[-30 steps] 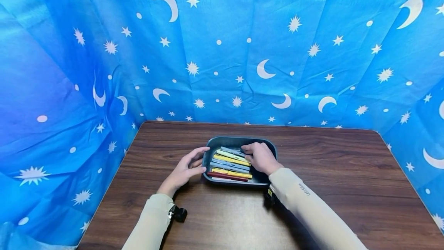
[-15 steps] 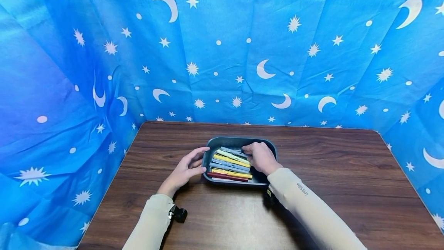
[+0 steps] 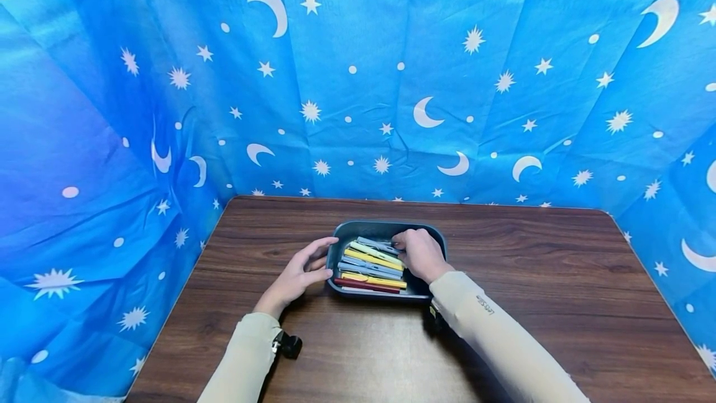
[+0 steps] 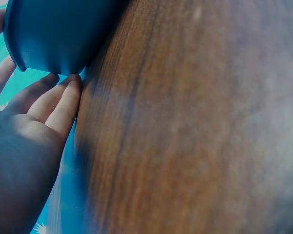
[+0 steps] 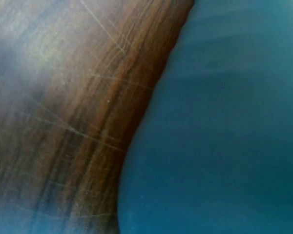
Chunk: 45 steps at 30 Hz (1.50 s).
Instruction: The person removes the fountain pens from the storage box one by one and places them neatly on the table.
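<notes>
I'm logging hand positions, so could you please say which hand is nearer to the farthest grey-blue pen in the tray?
The right hand, at the right end of that grey-blue pen; the left hand is outside the tray, at its left end.

Compared with one second ago, the fingertips of the right hand [image 3: 424, 255] have gone slightly toward 3 o'clock. The farthest grey-blue pen [image 3: 371, 243] has slid a little in this same direction. At its 4 o'clock end, the pale green pen [image 3: 376, 252] is now less covered. The right sleeve [image 3: 495, 334] has shifted slightly toward 9 o'clock.
</notes>
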Each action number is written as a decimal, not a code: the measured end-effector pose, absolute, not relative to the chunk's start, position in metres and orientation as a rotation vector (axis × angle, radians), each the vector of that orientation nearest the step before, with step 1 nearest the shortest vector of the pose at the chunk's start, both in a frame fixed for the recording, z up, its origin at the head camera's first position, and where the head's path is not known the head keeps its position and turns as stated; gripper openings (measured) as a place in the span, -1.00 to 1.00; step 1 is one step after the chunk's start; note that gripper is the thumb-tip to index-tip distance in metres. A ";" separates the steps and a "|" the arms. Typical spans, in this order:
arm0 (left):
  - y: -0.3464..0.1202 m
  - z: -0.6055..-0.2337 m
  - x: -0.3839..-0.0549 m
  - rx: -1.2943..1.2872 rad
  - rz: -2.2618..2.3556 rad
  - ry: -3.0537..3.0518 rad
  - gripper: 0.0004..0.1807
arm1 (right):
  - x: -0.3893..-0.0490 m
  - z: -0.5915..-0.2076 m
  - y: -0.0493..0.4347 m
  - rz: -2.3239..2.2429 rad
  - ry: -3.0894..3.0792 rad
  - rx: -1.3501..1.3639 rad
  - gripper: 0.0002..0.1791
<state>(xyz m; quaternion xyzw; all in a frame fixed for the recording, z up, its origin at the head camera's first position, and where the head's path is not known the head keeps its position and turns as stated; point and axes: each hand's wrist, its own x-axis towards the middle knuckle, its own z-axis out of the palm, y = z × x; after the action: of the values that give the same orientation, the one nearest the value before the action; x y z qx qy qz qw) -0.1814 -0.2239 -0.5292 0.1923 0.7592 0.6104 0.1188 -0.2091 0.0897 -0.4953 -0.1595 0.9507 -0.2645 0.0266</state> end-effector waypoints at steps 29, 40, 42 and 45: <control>-0.224 -0.528 -0.181 0.545 1.769 2.229 -0.30 | -0.200 -0.485 0.091 -0.819 3.034 -0.540 -0.71; -0.224 -0.528 -0.180 0.525 1.764 2.242 -0.30 | -0.198 -0.485 0.096 -0.855 3.071 -0.561 -0.76; -0.224 -0.528 -0.180 0.529 1.763 2.244 -0.30 | -0.198 -0.485 0.097 -0.862 3.077 -0.556 -0.77; -0.223 -0.528 -0.181 0.537 1.766 2.243 -0.30 | -0.197 -0.482 0.099 -0.875 3.072 -0.536 -0.79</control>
<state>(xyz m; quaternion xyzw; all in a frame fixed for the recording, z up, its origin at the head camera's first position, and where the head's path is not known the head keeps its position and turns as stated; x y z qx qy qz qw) -0.1806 -0.2234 -0.5278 0.1834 0.7668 0.6036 0.1181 -0.1966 0.0985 -0.4818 -0.1654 0.9474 -0.2697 -0.0485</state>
